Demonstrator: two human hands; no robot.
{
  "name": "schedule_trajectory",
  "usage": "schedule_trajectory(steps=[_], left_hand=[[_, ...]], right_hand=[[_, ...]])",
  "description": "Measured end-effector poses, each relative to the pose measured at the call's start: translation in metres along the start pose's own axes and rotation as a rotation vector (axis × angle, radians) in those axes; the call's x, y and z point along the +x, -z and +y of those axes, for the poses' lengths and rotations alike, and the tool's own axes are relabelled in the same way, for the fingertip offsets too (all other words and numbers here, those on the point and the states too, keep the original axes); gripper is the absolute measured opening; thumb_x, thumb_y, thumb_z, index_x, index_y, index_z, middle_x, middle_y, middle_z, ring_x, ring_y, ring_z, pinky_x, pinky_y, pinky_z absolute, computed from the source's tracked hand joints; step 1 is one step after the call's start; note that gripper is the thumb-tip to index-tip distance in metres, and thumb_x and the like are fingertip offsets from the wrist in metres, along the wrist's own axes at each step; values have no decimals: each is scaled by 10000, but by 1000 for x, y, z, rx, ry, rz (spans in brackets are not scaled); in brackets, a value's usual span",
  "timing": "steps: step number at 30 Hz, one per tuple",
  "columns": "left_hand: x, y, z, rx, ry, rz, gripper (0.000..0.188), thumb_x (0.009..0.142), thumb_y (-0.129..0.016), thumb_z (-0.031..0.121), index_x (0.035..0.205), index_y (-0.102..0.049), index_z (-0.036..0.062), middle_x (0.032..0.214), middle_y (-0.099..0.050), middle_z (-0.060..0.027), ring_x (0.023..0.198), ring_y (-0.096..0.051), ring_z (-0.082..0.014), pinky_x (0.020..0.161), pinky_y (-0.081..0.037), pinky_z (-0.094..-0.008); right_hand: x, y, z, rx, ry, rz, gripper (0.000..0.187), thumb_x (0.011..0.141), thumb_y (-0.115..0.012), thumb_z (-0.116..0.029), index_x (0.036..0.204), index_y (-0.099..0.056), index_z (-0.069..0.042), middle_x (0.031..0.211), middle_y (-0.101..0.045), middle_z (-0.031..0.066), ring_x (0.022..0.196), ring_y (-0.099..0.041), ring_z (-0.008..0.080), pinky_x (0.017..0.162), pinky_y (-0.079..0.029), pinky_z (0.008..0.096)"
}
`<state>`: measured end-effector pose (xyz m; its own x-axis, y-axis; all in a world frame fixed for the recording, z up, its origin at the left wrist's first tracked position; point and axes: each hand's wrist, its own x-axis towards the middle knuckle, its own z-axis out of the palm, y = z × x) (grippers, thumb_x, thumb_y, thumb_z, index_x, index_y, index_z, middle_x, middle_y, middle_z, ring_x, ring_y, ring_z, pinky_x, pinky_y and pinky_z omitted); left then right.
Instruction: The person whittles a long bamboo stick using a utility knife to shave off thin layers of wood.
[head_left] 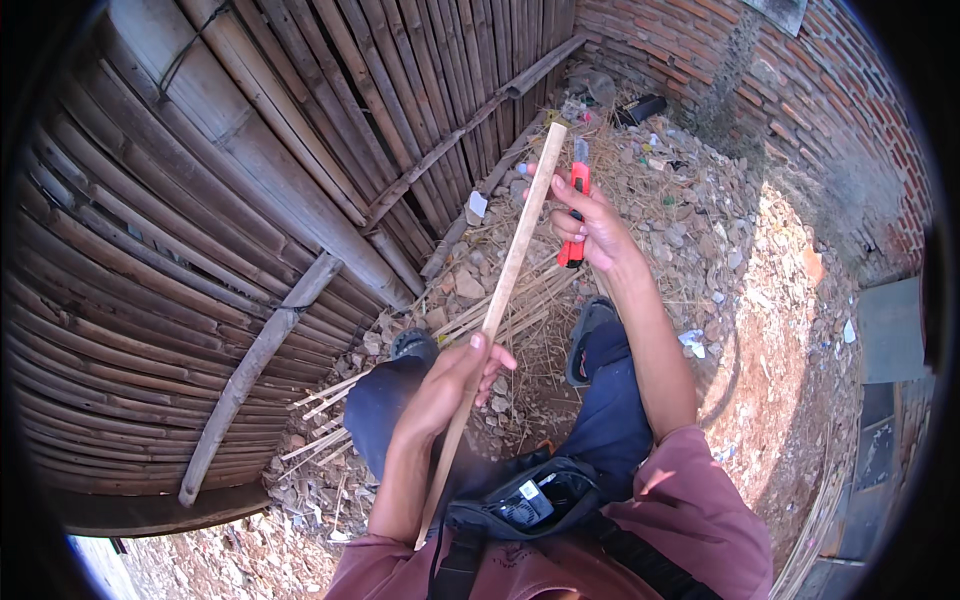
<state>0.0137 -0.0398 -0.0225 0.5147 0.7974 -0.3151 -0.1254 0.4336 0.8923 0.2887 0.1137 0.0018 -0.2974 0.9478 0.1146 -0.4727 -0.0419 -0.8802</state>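
A long, flat, pale bamboo slat (520,240) slants up from near my chest to above my right hand. My left hand (452,385) grips it around the middle, thumb on top. In my right hand (603,232) is a red and black utility knife (577,220), its blade pointing up beside the slat's far end. One or two right fingertips show past the slat's left edge, behind it; whether they press on it I cannot tell. Several similar thin strips (330,405) lie on the ground by my legs.
A bamboo-pole wall (270,180) rises close on my left, with a diagonal brace (255,380). Stone rubble and straw (680,220) cover the ground. A brick wall (830,90) stands at the far right. An unzipped black waist bag (525,500) hangs at my front.
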Motion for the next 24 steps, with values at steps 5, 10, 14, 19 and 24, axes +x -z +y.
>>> schedule_trajectory(steps=[5,10,14,19,24], left_hand=[[4,6,-5,-78,15,-60,615,1191,-376,517,1185,-678,-19,843,-458,47,705,-455,-68,600,-396,-245],[2,5,-3,-103,-32,-55,552,1184,-429,475,1265,-636,-30,896,-499,26,700,-500,-74,607,-457,-252],[-11,3,-13,170,-136,49,398,1129,-623,337,1320,-603,-12,1001,-606,-17,778,-620,-87,669,-541,-268],[-50,7,-34,455,-79,103,356,1039,-761,111,1329,-591,-9,1049,-695,-48,865,-710,-110,747,-611,-281],[-64,-2,-36,429,-108,220,220,1059,-708,62,1249,-643,-28,884,-691,-15,742,-660,-65,678,-554,-247]], right_hand=[[-3,0,2,-6,-1,-68,500,1104,-666,-246,1536,-534,-34,1264,-745,172,514,-311,-24,464,-273,159],[-1,-5,9,-31,8,-64,497,1089,-690,-219,1518,-518,-34,1249,-751,179,515,-314,-27,470,-281,160],[-2,-10,11,-87,41,0,473,1077,-711,-227,1467,-539,-21,1210,-762,161,508,-323,-26,469,-280,167],[0,-10,9,-113,109,132,445,1062,-735,-239,1401,-569,-2,1167,-776,145,499,-330,-20,466,-283,177],[-5,-17,1,-104,133,139,425,1053,-747,-246,1368,-599,-2,1154,-790,150,494,-342,-21,459,-295,182]])
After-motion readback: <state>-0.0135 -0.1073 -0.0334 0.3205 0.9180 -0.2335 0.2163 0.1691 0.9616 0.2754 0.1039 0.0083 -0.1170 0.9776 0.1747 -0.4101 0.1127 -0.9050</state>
